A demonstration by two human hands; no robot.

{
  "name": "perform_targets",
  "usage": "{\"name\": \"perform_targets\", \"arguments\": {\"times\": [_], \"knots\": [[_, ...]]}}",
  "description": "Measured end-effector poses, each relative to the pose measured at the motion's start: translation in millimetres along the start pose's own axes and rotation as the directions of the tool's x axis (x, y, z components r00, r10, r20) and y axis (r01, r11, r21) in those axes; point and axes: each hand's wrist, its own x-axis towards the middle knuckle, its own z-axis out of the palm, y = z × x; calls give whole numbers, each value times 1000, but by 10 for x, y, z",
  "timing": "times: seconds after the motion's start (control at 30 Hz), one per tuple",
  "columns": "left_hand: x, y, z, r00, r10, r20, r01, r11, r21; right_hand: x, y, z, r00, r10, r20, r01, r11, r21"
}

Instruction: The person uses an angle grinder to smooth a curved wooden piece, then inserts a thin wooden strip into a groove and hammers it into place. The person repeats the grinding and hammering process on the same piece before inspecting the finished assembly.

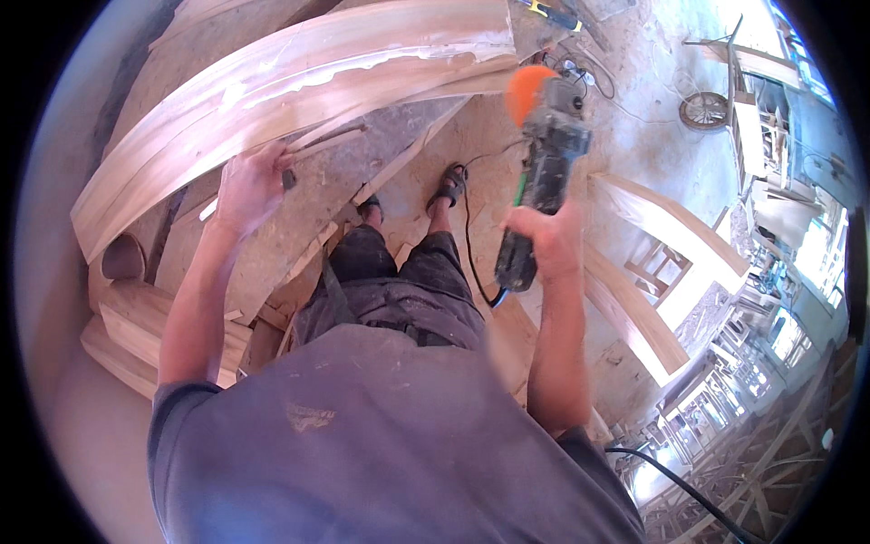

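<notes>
The right hand is holding the grinder, fingers wrapped round its rear body, right of the board; probably heavy, it's suiting that grip. The left hand is curling at the board's edge, any hold unclear.

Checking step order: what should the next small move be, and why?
Probably shift the angle grinder left, bringing its orange disc over the curved wooden panel. The right grip already holds the angle grinder with the disc near the panel's right end, the left grip is at its near edge, and an irregular pale streak runs along its face.
</notes>
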Motion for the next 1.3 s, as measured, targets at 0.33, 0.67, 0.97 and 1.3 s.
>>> {"name": "perform_targets", "arguments": {"times": [0.33,0.67,0.97,1.3], "knots": [[46,106,-54,998,8,-63,-9,1000,-18,-291,-48,702,982,9,190,42,964,-261],[27,52,44,992,12,-125,-6,998,56,-72,-89,436,991,32,133,-18,994,-105],[2,73,44,989,25,-147,-29,999,-19,153,-243,166,997,40,65,-43,998,49],[12,108,24,994,-12,-111,16,999,34,-83,-86,395,988,71,139,-56,993,-108]]}}
